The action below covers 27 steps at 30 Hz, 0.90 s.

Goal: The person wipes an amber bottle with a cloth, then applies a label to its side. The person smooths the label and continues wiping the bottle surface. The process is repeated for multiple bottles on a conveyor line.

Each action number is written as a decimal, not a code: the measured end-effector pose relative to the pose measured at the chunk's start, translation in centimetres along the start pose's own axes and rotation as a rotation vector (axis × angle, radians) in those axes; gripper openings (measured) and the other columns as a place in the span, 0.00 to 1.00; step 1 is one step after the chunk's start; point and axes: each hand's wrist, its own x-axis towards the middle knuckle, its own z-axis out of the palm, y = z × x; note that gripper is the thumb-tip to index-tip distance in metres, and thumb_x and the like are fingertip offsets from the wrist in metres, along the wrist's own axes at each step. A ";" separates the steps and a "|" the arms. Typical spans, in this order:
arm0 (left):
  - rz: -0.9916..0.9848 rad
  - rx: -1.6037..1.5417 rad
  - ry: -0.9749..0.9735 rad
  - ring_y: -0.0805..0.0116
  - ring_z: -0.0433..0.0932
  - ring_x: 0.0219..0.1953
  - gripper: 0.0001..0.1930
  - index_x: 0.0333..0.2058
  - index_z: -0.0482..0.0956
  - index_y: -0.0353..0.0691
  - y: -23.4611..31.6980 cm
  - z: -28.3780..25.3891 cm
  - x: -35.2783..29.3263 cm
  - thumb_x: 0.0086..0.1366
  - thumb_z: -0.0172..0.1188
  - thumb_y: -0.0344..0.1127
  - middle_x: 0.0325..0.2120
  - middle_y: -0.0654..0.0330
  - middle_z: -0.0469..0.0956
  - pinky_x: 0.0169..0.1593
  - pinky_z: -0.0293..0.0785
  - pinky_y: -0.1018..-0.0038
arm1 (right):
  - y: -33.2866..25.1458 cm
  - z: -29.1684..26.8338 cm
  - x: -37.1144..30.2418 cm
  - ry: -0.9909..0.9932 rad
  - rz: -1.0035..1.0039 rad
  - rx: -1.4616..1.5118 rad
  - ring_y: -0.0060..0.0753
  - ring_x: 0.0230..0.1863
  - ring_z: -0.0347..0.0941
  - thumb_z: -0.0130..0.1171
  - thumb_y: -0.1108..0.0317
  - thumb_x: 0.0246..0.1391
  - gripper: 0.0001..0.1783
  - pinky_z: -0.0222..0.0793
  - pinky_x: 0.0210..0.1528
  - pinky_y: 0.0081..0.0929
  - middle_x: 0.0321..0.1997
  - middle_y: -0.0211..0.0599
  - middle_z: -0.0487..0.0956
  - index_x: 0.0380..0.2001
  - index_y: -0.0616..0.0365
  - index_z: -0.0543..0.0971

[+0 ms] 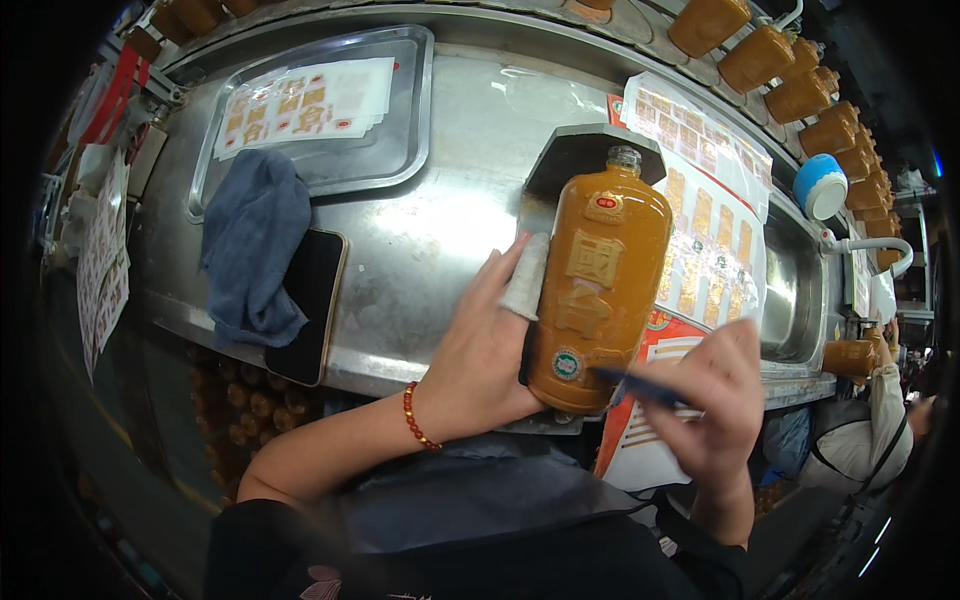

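An amber-brown flat-sided glass bottle (622, 295) leans back on a dark metal stand (560, 165), its neck pointing away from me. Raised gold characters, a small red label and a round green-and-white sticker (567, 364) sit on its face. My left hand (485, 345) grips the bottle's left side, with a whitish cover (527, 280) on one finger. Closed around a slim dark blue tool (655, 390), my right hand (715, 405) is blurred by motion. The tool's end lies by the bottle's lower right; its exact kind and contact are unclear.
Sticker sheets (710, 240) lie right of the bottle, beside a sink (795, 290). To the left are a metal tray (405, 130) with more sheets, a blue cloth (255, 250) and a phone (312, 300). Several bottles (760, 60) line the back right; another person (860, 440) is at right.
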 end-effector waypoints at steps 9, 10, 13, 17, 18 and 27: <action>-0.018 -0.042 0.093 0.33 0.48 0.74 0.49 0.67 0.60 0.28 1.2 -0.9 -0.2 0.53 0.76 0.47 0.66 0.36 0.59 0.72 0.52 0.48 | 1.6 0.2 -3.5 0.358 0.360 0.187 0.29 0.36 0.64 0.70 0.81 0.43 0.13 0.59 0.40 0.24 0.28 0.30 0.72 0.36 0.63 0.84; -0.015 -0.081 0.085 0.33 0.48 0.74 0.50 0.67 0.60 0.27 1.2 -0.8 0.0 0.52 0.76 0.46 0.66 0.36 0.59 0.72 0.52 0.48 | 1.6 0.6 -4.0 0.381 0.416 0.279 0.28 0.36 0.65 0.70 0.81 0.43 0.13 0.59 0.41 0.23 0.29 0.31 0.72 0.36 0.64 0.83; -0.008 -0.115 0.039 0.32 0.48 0.73 0.51 0.67 0.60 0.27 1.4 -1.0 0.5 0.52 0.77 0.46 0.66 0.36 0.59 0.72 0.52 0.48 | 1.3 1.1 -4.9 0.367 0.506 0.422 0.26 0.37 0.67 0.68 0.81 0.45 0.12 0.61 0.43 0.21 0.32 0.33 0.72 0.36 0.68 0.81; 0.008 0.027 -0.009 0.32 0.48 0.73 0.48 0.65 0.62 0.26 2.6 -1.8 0.3 0.51 0.77 0.44 0.66 0.36 0.59 0.72 0.52 0.48 | 0.3 1.7 -4.9 0.341 0.609 0.614 0.24 0.36 0.68 0.67 0.79 0.47 0.10 0.62 0.42 0.19 0.33 0.31 0.72 0.36 0.68 0.81; 0.013 0.055 -0.003 0.33 0.48 0.73 0.47 0.64 0.63 0.25 2.7 -1.8 0.2 0.52 0.77 0.44 0.66 0.36 0.59 0.72 0.52 0.48 | 0.4 1.9 -4.8 0.327 0.623 0.633 0.24 0.37 0.68 0.66 0.79 0.48 0.10 0.62 0.42 0.19 0.33 0.31 0.72 0.36 0.67 0.80; -0.008 0.078 0.016 0.35 0.47 0.74 0.48 0.63 0.65 0.23 3.5 -2.0 -0.3 0.50 0.78 0.44 0.68 0.36 0.56 0.73 0.53 0.49 | 0.3 0.9 -1.2 0.127 0.606 0.543 0.26 0.39 0.69 0.66 0.76 0.53 0.12 0.65 0.45 0.23 0.35 0.34 0.77 0.42 0.63 0.81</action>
